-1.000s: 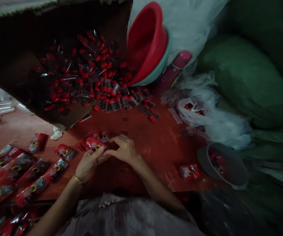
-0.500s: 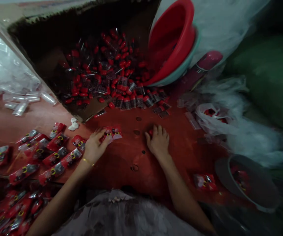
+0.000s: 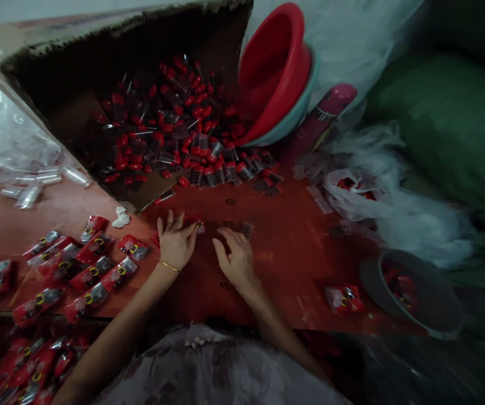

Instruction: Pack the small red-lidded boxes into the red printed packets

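Observation:
My left hand (image 3: 178, 242) is over the red table (image 3: 284, 264), its fingers spread, with a small red packet (image 3: 200, 226) at its thumb and fingertips. More red shows beside its wrist side, partly hidden by the hand. To the right, my right hand (image 3: 236, 256) has its thumb apart from its curled fingers. A small clear tube with dark contents (image 3: 247, 229) lies at the far side of its fingers; whether they touch it I cannot tell. Several filled red packets (image 3: 94, 273) lie left of my left hand.
An open cardboard box (image 3: 141, 199) on its side spills red-capped tubes (image 3: 200, 146). A red basin (image 3: 268, 67) leans there, near a pink-capped bottle (image 3: 320, 112). At right are a plastic bag (image 3: 356, 194) and a grey bowl (image 3: 426, 292). Clear tubes (image 3: 35, 183) lie far left.
My right hand has moved left, nearer my left hand. My left hand has shifted right and spread its fingers over the packet. The camera view has shifted slightly.

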`<state>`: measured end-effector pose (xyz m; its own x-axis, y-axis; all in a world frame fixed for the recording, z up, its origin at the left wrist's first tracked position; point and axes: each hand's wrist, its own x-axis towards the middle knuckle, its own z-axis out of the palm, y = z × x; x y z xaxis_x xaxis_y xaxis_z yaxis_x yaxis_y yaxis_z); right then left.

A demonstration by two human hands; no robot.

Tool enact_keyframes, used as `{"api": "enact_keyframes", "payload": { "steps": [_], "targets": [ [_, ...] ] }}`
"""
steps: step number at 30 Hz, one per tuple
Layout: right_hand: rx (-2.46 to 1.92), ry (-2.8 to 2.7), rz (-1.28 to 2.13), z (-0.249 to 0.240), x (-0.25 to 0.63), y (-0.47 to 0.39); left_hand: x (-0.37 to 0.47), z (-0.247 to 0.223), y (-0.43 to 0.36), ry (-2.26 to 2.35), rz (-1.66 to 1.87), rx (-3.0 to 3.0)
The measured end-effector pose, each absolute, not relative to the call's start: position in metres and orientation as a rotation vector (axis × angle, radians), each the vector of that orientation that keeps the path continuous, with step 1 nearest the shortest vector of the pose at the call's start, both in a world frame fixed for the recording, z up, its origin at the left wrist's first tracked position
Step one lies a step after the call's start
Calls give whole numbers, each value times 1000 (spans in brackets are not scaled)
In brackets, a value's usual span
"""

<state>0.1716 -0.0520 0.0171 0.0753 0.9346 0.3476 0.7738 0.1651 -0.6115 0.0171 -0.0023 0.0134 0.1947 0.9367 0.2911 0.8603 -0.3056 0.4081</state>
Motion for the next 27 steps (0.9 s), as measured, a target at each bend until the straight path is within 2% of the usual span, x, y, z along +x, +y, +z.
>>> {"api": "enact_keyframes", "payload": {
  "steps": [5,8,13,16,21,27],
  "targets": [
    [-1525,-1412,781,14,152,-37,27,34,-17,1659,862,2215],
    [-1422,-1241,882,12,147,-33,32,39,-20,1538,1036,1846],
    [-1434,-1297,763,13,150,-42,40,30,-21,1150,1085,1133],
    [-1440,-1309,691,10,151,-48,46,26,-24,1140,1117,905],
    [-1449,-1316,725,6,153,-50,51,38,-27,1131,1055,638],
    [-1497,-1678,536,18,173,-45,46,45,-18,1080,945,495]
  ]
}}
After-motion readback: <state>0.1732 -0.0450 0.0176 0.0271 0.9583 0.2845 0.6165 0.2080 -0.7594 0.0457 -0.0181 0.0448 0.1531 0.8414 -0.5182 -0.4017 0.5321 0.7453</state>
